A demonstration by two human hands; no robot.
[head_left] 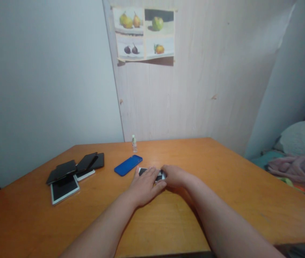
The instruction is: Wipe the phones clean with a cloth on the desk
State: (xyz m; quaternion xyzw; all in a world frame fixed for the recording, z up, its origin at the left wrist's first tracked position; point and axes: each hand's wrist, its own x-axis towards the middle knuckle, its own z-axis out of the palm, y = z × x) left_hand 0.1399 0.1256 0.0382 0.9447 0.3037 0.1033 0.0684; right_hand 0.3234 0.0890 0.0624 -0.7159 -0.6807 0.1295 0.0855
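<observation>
A white-edged phone (143, 171) with a dark screen lies on the table in front of me, mostly covered by my hands. My left hand (144, 187) rests across it, fingers stretched over the screen and thumb reaching along the near side. At the phone's right end, my right hand (175, 176) has its fingers curled around the edge; its fingertips are partly hidden. Just beyond and to the left, a blue phone case (128, 165) lies at a slant, apart from both hands. Behind the case a small clear bottle (134, 144) with a pale cap stands upright.
On the left of the wooden table (238, 200) is a loose pile: black covers (66, 168), a white-framed tablet (65, 189) with a dark screen, and another white-edged device (85, 175). Fruit pictures (158, 36) hang on the wall behind. Bedding (294, 168) lies beyond the right edge.
</observation>
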